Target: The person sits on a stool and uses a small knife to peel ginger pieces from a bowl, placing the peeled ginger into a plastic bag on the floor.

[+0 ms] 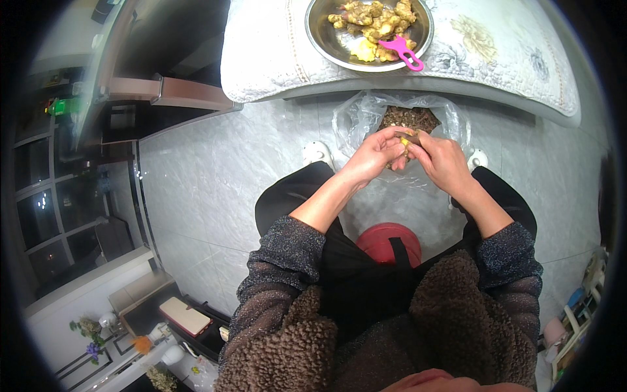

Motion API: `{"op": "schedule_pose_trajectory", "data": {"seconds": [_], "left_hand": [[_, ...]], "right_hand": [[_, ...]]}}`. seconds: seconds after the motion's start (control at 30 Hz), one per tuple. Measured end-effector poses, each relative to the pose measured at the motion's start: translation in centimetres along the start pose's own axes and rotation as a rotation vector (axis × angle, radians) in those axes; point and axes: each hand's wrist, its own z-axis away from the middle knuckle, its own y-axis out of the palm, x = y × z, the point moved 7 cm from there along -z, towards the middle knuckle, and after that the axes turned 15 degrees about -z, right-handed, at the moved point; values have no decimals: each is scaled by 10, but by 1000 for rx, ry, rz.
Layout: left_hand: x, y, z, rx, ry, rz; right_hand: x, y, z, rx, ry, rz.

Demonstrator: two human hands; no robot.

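Between the fingertips of the left hand [377, 155] and right hand [445, 163], equally near, both pinch a yellow ginger piece [405, 142], its long axis too covered to tell. Beneath and just beyond them lies the clear bag [353, 119] of brown scraps [418, 117]; farther forward, the metal bowl [424, 27] holds more ginger roots [375, 18].

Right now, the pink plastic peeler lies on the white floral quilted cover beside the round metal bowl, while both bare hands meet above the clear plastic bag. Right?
No, one place is wrong: the head view shows the pink plastic peeler in the round metal bowl, its handle across the rim. The rest stands.
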Motion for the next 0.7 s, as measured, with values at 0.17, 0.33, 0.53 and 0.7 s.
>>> {"op": "schedule_pose_trajectory", "data": {"seconds": [0.17,0.33,0.53,0.7], "left_hand": [[-1,0,-2,3,14,16],[1,-3,-1,-46,-23,-7],[-3,0,1,-13,3,-48],[-2,-2,0,-20,0,-28]], "right_hand": [[1,-8,-1,-53,88,-49],[-3,-7,-2,-1,126,-23],[-5,2,1,-16,42,41],[0,1,2,-50,-13,-3]]}}
